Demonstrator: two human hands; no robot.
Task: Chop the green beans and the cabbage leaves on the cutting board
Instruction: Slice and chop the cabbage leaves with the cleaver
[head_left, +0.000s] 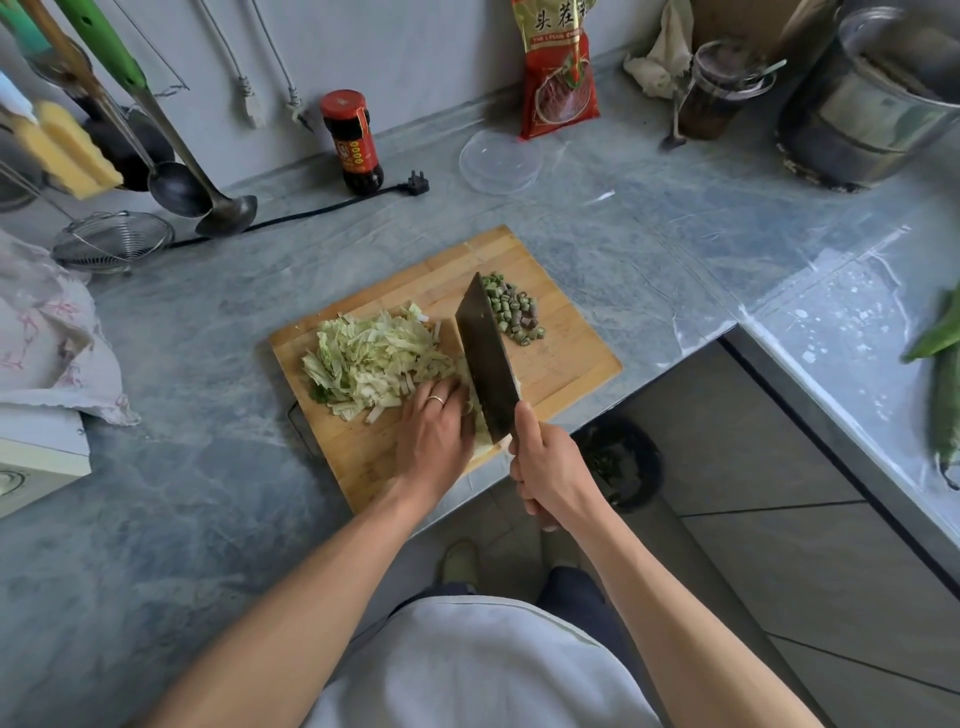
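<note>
Grey marbled countertop (182, 364) runs in an L, grey wall behind, tiled floor below the gap at lower right. Far left: yellow sponges (62, 150) and hanging ladles (208, 197), handles cut off by the top edge; wire strainer (111, 241) under them; crumpled pale cloth or bag (47, 338), partly out of view, contents unclear. Black power cord (311, 210) lies along the counter to a plug beside a dark sauce bottle (353, 143) with red cap, label too small to read. Wooden cutting board (566, 364) sits angled at the counter edge. Shredded cabbage leaves (374, 358) heaped on its left half; left hand (436, 431), ring on one finger, fingers curled down pressing uncut cabbage, fingertips hidden in the leaves. Cleaver (485, 358) blade stands upright just beside that hand, mostly hiding the piece under it; right hand (545, 467) wraps round the handle, handle itself hidden. Chopped green beans (511, 312) piled on the board's far right, apart from the cabbage. Behind: clear plastic lid (501, 161), red noodle packet (558, 67) with Chinese characters and "THE", rest unreadable, top cropped. Jar (724, 88) with spoon, blurry. Metal pot (872, 98), cut off. Green vegetables (943, 374) at the right edge, cropped.
</note>
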